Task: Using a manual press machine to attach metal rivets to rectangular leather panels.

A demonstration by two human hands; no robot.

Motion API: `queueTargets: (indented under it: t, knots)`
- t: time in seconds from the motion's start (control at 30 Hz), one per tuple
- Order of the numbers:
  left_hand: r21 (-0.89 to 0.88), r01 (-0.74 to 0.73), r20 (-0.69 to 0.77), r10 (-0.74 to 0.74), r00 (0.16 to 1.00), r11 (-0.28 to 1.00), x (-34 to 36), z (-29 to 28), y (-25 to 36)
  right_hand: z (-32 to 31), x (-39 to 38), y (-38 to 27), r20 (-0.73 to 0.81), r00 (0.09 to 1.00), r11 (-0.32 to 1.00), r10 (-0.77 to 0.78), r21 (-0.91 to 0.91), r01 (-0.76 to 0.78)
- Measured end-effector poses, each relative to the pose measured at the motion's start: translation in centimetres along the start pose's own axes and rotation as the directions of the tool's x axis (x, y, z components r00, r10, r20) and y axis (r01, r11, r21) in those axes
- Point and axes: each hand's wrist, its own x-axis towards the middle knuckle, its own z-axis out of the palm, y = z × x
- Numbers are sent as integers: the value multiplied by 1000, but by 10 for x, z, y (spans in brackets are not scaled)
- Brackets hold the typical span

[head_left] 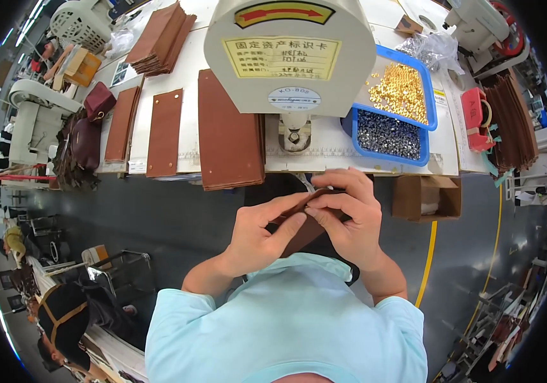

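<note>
My left hand (262,228) and my right hand (345,210) meet close to my chest, below the table edge. Together they pinch a small brown leather piece (304,233), held edge-up between the fingertips. Most of the piece is hidden behind my fingers. Straight ahead on the white table (190,76) stands a cream press machine (289,54) with a yellow label, its metal punch head (294,135) just above my hands.
Brown leather panels (229,131) lie in stacks left of the machine. A blue tray (396,102) with gold and silver rivets sits to the right. A red tape dispenser (476,118), a cardboard box (426,196), dark bags (85,140) and another person (63,313) at lower left are around.
</note>
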Motion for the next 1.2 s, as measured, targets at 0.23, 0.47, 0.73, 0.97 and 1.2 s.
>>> queueTargets:
  t: [0.23,0.47,0.73,0.97,1.2]
  knots:
    - [257,-137,43,130,991,957,2,-1,-21,3,-21,19,57,947,896,317,309,-319]
    - [-223,176,-1,-180,984,959,6,4,-29,-44,26,134,-60,922,859,382,-344,-378]
    - [-371,236,15,-248,969,898,18,4,-39,-44,34,178,11,926,759,378,-576,-303]
    - [-302,232,42,-230,972,925,4,25,-32,-40,34,191,-4,942,746,336,-609,-269]
    - [-77,50,194,-34,980,996,-16,46,-15,-41,34,189,-25,951,712,309,-657,-248]
